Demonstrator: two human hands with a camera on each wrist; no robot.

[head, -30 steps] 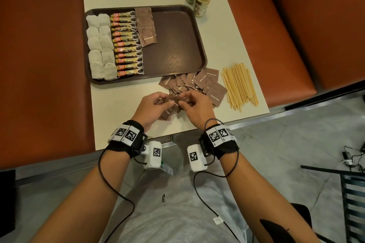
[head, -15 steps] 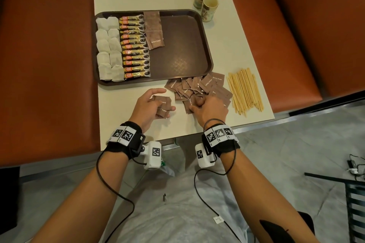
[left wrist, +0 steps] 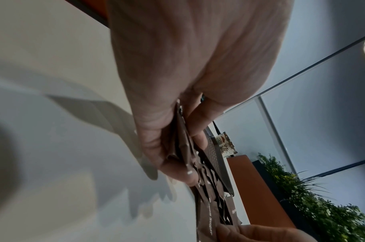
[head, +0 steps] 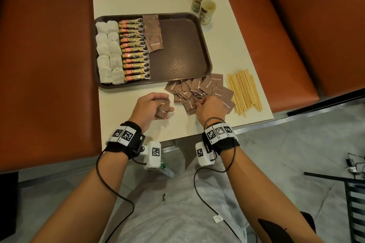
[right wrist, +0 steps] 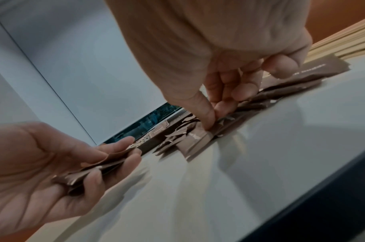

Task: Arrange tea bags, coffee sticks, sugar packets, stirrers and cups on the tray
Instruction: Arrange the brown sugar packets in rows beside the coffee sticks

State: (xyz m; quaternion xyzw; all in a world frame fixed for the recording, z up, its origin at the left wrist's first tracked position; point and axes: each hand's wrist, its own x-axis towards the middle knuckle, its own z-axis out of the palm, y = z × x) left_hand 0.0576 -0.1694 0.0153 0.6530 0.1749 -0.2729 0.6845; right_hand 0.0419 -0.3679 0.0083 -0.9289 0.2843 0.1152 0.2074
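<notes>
Change: since half a second earlier, the right hand (head: 210, 109) is seen pressed further into the loose sugar packets (head: 199, 89); the left hand (head: 149, 107) is kept where it was.
Left hand: a small stack of sugar packets (head: 163, 108) is gripped between thumb and curled fingers, just above the desk (head: 118, 102).
Right hand: one packet at the near edge of the loose pile is pinched between thumb and forefinger, as shown in the right wrist view; the other fingers are curled.
Loose sugar packets: scattered on the desk just in front of the tray (head: 177, 63), overlapping and pointing every way.
Tray: its long axis is laid across the desk; tea bags (head: 107, 52) are set in two columns at the left, coffee sticks (head: 134, 49) are stacked beside them with long axes crosswise, and a short column of sugar packets (head: 154, 33) is placed next.
Stirrers (head: 245, 90): bundled on the desk right of the pile, long axes running roughly away from the person.
Cups (head: 203, 4): two are stood upright beyond the tray's far right corner.
</notes>
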